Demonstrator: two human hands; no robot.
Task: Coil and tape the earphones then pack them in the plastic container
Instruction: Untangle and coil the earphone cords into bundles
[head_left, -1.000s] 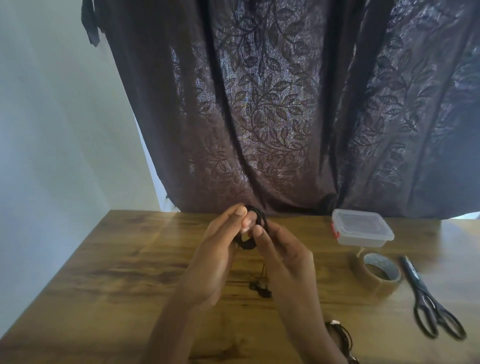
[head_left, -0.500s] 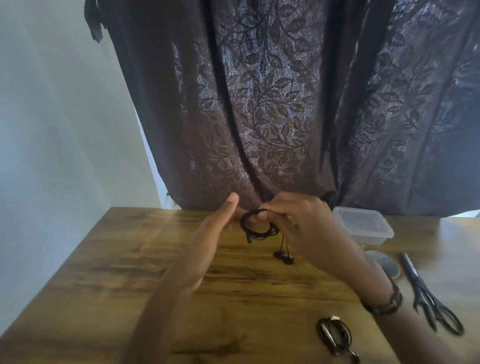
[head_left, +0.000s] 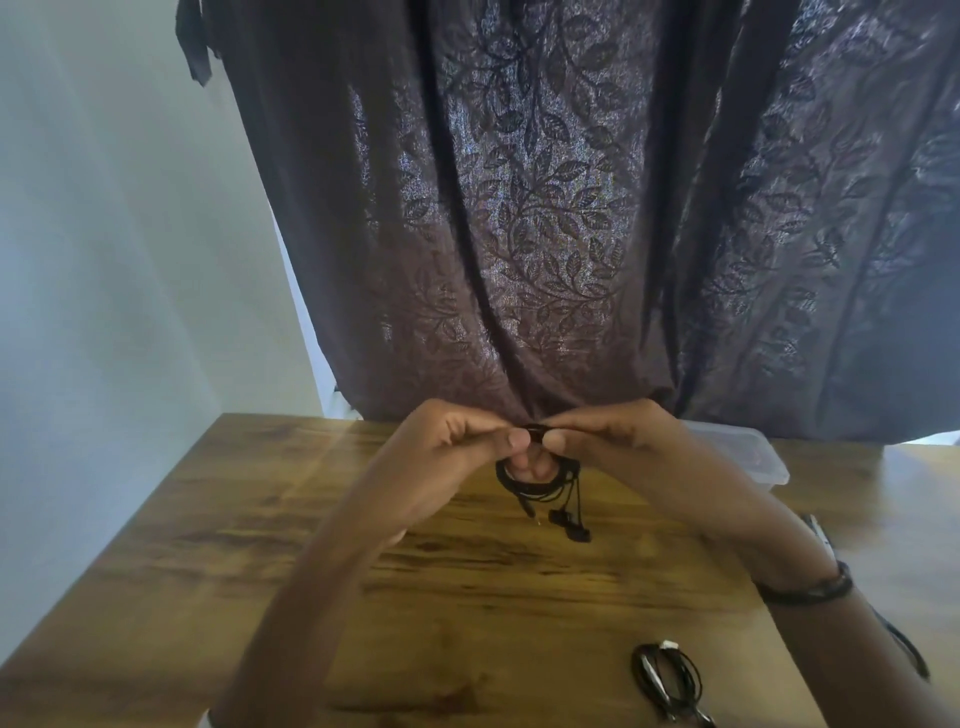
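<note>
A coil of black earphones (head_left: 540, 483) hangs above the wooden table (head_left: 467, 587), with its earbuds and plug dangling below. My left hand (head_left: 452, 457) pinches the top of the coil from the left. My right hand (head_left: 613, 441) pinches it from the right, thumbs almost meeting. The clear plastic container (head_left: 748, 457) with its lid on sits at the back right, partly hidden behind my right arm. A second coiled black earphone set (head_left: 667, 675) with a pale band lies near the front right.
Black scissors (head_left: 904, 644) show only partly behind my right forearm at the right edge. A dark leaf-patterned curtain (head_left: 571, 234) hangs behind the table, and a pale wall (head_left: 104, 260) stands on the left. The tape roll is hidden.
My left hand, held open and apart half a second ago, has closed onto the coil's top. The coil has swung lower between both hands, and my right arm now covers the tape roll.
</note>
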